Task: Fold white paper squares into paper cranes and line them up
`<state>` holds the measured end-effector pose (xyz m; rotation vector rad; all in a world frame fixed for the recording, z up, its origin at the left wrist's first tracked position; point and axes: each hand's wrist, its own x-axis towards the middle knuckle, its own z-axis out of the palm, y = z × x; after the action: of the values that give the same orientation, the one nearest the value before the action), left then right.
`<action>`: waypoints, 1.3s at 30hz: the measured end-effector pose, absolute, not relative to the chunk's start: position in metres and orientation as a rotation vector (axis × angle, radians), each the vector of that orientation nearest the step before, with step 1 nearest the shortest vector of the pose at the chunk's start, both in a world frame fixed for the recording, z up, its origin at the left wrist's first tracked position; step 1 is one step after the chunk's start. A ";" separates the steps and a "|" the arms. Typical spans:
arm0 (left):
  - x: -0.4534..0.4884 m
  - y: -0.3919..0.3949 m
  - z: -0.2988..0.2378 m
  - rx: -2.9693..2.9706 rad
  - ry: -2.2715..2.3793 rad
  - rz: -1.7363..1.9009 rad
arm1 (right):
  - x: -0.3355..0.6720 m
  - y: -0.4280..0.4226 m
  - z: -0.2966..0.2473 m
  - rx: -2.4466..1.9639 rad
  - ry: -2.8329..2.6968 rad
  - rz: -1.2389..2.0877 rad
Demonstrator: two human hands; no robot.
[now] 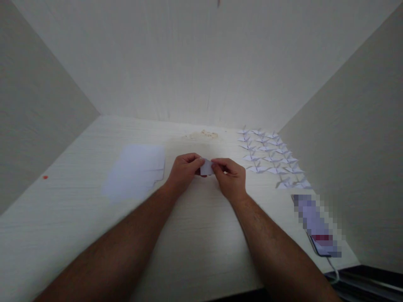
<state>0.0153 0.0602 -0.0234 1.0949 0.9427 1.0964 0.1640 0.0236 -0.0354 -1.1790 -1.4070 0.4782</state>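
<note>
A small folded piece of white paper is held between both hands above the middle of the pale wooden desk. My left hand pinches its left edge with thumb and fingers curled. On the other side, my right hand grips the right edge, fingers closed over it. Part of the paper is hidden by the fingers.
A stack of white paper sheets lies to the left. Several folded paper cranes sit in rows at the back right. A phone with a cable lies near the right front edge. Walls close in the desk on three sides.
</note>
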 end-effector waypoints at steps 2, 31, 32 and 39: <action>0.016 0.061 -0.024 1.079 0.933 1.096 | 0.165 0.022 -0.034 -1.150 -1.451 0.435; 0.015 0.060 -0.025 1.142 1.005 1.164 | 0.167 0.022 -0.030 -1.245 -1.444 0.439; 0.015 0.060 -0.025 1.147 1.008 1.162 | 0.166 0.022 -0.030 -1.252 -1.440 0.450; 0.014 0.060 -0.023 1.141 1.025 1.151 | 0.167 0.023 -0.034 -1.218 -1.432 0.498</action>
<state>0.0138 0.0601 -0.0233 1.1406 1.0252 1.1509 0.1674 0.0231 -0.0337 -1.2180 -1.4315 0.4976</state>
